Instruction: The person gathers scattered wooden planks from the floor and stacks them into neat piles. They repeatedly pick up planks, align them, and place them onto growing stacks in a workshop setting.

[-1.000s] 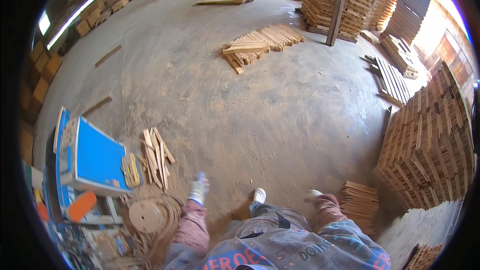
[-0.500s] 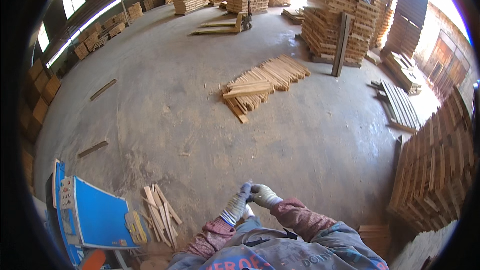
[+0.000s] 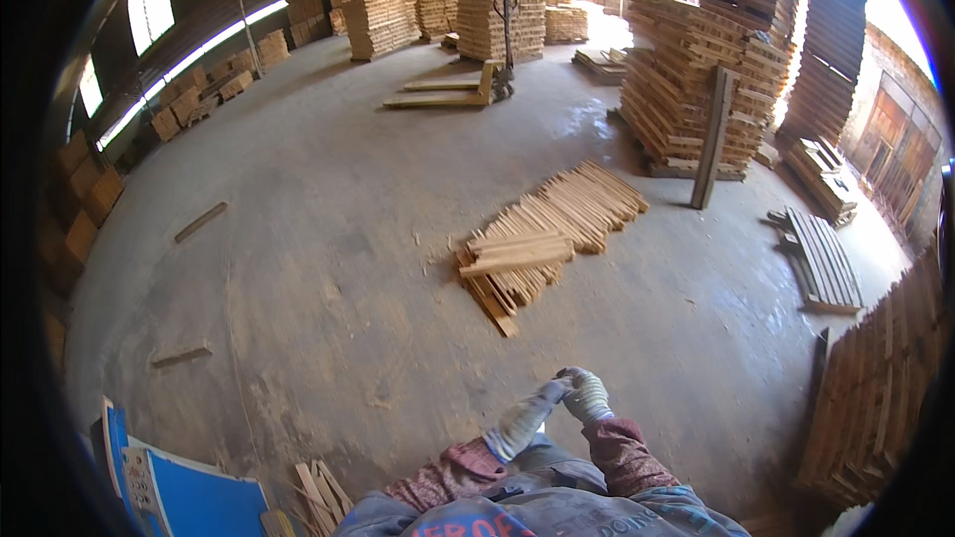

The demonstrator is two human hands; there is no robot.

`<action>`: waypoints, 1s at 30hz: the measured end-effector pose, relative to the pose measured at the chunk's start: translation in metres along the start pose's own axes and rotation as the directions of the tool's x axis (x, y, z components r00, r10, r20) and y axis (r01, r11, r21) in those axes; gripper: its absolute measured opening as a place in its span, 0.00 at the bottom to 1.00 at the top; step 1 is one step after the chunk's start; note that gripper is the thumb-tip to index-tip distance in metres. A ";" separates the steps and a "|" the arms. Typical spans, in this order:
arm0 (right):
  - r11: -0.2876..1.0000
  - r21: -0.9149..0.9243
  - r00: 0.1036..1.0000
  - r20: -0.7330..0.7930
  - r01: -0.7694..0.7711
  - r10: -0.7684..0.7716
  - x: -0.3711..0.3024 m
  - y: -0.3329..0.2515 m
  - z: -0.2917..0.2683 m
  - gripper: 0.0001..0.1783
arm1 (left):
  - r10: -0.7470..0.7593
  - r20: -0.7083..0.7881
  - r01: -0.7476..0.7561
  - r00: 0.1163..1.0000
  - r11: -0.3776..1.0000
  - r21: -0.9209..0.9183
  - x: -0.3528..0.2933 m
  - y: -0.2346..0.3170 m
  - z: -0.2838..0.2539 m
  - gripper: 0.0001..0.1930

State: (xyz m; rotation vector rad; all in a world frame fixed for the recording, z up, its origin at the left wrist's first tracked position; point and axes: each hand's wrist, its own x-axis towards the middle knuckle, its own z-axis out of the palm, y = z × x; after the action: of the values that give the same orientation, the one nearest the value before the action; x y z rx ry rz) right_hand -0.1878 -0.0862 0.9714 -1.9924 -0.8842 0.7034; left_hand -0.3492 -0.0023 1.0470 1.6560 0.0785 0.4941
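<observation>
My left hand (image 3: 529,422) and my right hand (image 3: 587,395), both in pale striped work gloves, meet in front of my body at waist height. The fingers of the right are curled over at the left's fingertips; both look closed. Whatever lies between them, if anything, is too small to make out. Ahead of them on the concrete floor (image 3: 328,288) lies a fanned pile of light wooden slats (image 3: 567,209), with a short bundle of slats (image 3: 517,252) across its near end.
A blue machine (image 3: 204,492) with a control panel stands at the near left, beside loose wood strips (image 3: 323,492). Tall pallet stacks (image 3: 686,89) and a leaning beam (image 3: 711,139) rise at the right. Another stack (image 3: 880,388) is close by. A pallet jack (image 3: 502,50) stands farther back.
The slat pile and the floor sit lower and nearer in view, and the blue machine has slipped toward the lower edge. My joined hands have shifted a little to the right.
</observation>
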 end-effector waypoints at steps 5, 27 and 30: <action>0.939 0.341 0.819 0.550 -0.039 -0.165 0.230 -0.126 0.024 0.30 | -0.542 -0.293 0.106 0.788 0.587 -0.803 0.102 -0.001 -0.227 0.29; 0.680 0.733 0.922 0.247 0.024 -0.299 0.869 -0.551 0.503 0.22 | -0.222 -0.349 -0.113 0.910 0.678 -0.726 0.305 -0.135 -1.048 0.25; 0.804 0.582 0.886 0.298 0.127 -0.355 0.927 -0.598 0.544 0.27 | -0.076 -0.456 0.217 0.887 0.939 0.266 0.326 -0.179 -1.144 0.17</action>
State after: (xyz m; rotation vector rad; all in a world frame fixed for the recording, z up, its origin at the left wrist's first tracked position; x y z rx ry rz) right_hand -0.2288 1.1394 1.0650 -1.2087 -1.0118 1.0892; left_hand -0.4266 1.1979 1.0375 1.7969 0.6453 0.7624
